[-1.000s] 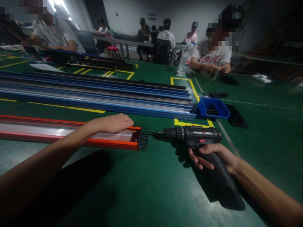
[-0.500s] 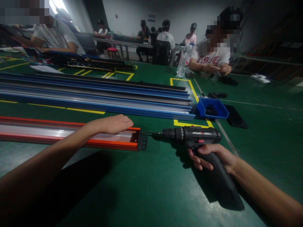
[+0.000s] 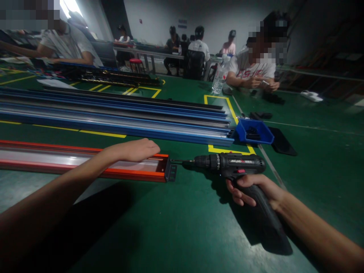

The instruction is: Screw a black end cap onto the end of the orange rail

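A long orange-edged metal channel [image 3: 136,173] lies across the left of the green table. Its right end carries a black end cap [image 3: 171,172] with slots. My left hand [image 3: 139,149] is wrapped over the channel's far edge near that end, fingers curled down and partly hidden. In my right hand [image 3: 246,189] is a black cordless drill [image 3: 241,163], gripped by its handle. The drill lies level, pointing left, and the tip of its long bit meets the end cap.
Behind the channel lie several blue and black rails [image 3: 142,123]. A blue bin [image 3: 254,131] with dark parts and a black flat object [image 3: 284,142] are right of them. A water bottle [image 3: 218,77] stands farther back. People sit beyond.
My hands, the drill and the channel have hardly moved. A small light shows on the drill near its trigger. The person across the table has shifted their hands.
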Demonstrator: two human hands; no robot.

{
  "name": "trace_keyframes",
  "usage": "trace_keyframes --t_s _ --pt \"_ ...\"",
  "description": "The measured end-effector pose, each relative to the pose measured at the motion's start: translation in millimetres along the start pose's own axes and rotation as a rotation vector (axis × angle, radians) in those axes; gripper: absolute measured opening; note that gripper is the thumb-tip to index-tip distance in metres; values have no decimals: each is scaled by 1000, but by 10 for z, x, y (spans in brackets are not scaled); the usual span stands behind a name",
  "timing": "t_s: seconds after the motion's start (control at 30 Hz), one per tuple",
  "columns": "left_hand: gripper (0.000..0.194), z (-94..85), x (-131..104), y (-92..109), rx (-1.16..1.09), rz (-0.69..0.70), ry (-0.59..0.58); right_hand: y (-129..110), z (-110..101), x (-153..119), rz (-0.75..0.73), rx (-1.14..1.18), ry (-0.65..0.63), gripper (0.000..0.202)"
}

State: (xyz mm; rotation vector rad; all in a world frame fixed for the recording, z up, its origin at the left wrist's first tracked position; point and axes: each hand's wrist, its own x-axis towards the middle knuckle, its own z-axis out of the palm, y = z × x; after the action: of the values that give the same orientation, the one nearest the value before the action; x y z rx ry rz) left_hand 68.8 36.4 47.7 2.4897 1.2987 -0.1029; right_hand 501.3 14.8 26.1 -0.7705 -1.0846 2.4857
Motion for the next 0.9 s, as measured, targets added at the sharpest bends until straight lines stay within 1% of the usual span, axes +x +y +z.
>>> trace_keyframes --t_s 0.27,0.5,0.73,0.9 --pt "35 35 8 -52 -9 41 25 -10 -1 -14 4 7 4 23" --pt "37 26 7 -35 -27 1 13 -11 -9 -6 12 20 -15 25" --pt "35 58 16 -74 -14 23 15 -13 -18 17 -13 16 -35 26" --pt "37 38 7 -50 -27 14 19 -12 -9 5 -7 8 -27 26"
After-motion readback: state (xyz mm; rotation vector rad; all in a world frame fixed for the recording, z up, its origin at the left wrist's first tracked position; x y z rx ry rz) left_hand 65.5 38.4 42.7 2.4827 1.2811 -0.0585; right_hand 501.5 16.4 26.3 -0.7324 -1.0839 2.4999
